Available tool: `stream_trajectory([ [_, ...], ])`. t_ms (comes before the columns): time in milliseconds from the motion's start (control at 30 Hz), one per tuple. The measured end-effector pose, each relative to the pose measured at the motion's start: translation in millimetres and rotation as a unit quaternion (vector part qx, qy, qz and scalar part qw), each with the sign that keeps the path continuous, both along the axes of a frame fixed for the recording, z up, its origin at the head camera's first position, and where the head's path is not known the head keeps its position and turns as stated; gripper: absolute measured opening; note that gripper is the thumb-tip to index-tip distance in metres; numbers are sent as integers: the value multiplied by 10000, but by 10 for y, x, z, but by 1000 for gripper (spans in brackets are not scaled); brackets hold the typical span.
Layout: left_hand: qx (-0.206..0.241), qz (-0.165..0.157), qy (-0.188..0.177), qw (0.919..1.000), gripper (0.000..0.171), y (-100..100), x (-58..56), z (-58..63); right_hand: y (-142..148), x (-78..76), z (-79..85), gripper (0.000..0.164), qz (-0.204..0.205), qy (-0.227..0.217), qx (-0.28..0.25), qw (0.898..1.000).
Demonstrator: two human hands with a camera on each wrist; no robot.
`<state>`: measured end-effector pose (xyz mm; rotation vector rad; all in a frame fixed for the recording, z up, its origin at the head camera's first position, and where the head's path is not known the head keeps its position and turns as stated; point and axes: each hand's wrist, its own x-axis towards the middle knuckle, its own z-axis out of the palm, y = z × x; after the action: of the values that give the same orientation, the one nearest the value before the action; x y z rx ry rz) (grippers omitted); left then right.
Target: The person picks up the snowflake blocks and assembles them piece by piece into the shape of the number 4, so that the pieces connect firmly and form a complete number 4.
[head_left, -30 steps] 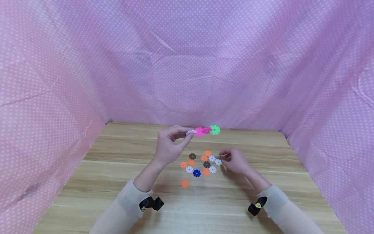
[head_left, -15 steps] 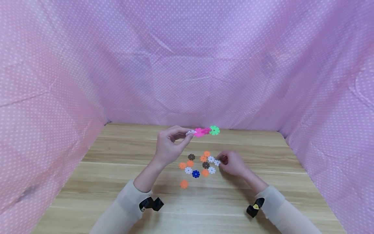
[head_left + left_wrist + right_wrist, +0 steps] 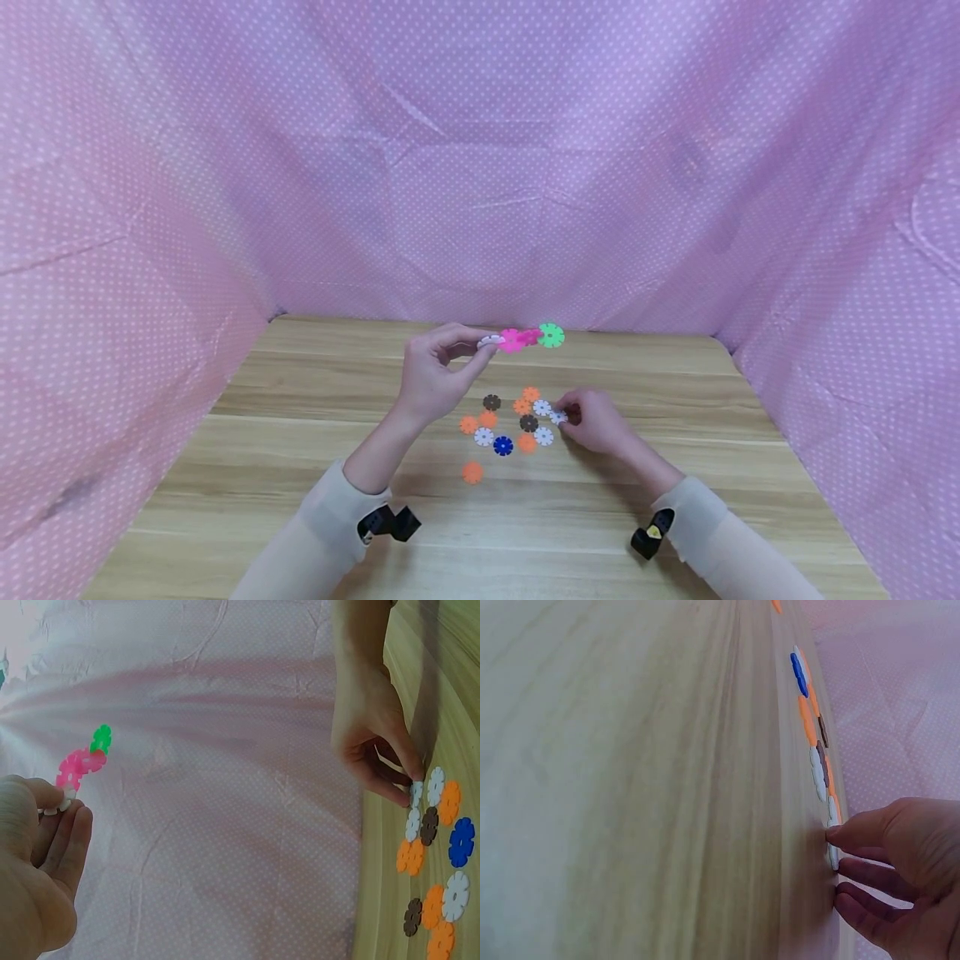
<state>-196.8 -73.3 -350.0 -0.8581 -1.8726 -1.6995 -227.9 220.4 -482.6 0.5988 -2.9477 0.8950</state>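
Observation:
My left hand (image 3: pixel 437 379) is raised above the table, pinching a white interlocking disc (image 3: pixel 491 340) between thumb and fingers. Joined to it is a chain with a pink disc (image 3: pixel 512 340), a second pink piece turned edge-on, and a green disc (image 3: pixel 551 335) at the far end. Low at the table, my right hand (image 3: pixel 597 422) has its thumb and fingertips at the edges of a white disc (image 3: pixel 416 793), the rightmost of the loose ones. In the right wrist view that white disc (image 3: pixel 834 853) sits flat between thumb and fingers.
Loose discs lie flat in a cluster on the wooden table (image 3: pixel 420 550): several orange discs (image 3: pixel 472 472), a blue disc (image 3: pixel 503 446), brown discs (image 3: pixel 492 402) and more white discs (image 3: pixel 483 437). A pink dotted cloth (image 3: pixel 480 208) walls in the back and sides.
My right hand has moved slightly left onto the rightmost white disc, and its thumb and fingers have closed in on it. The left hand and its chain stay nearly still.

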Motion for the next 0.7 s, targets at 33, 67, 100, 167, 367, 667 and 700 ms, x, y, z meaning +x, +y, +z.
stream_trajectory([
  [33,5,-3,7,10000,13,0,-1,0,-2,1,0,21,-9,6,19,10000],
  [67,12,-10,15,10000,13,-1,-1,1,-6,1,2,21,-18,1,30,10000],
  [100,18,-15,22,10000,13,-2,0,2,-10,2,6,21,-28,-8,40,10000],
  [167,27,-26,30,10000,13,-3,0,4,-17,-1,13,22,-31,-55,38,10000],
  [367,23,6,23,10000,13,-1,-3,2,-22,-13,63,29,-66,-452,-40,9989],
  [667,25,1,94,10000,12,-5,-10,-15,40,-33,55,23,-143,-531,61,9985],
  [700,24,-1,100,9999,12,-5,-11,-17,46,-37,55,21,-154,-513,69,9985],
])
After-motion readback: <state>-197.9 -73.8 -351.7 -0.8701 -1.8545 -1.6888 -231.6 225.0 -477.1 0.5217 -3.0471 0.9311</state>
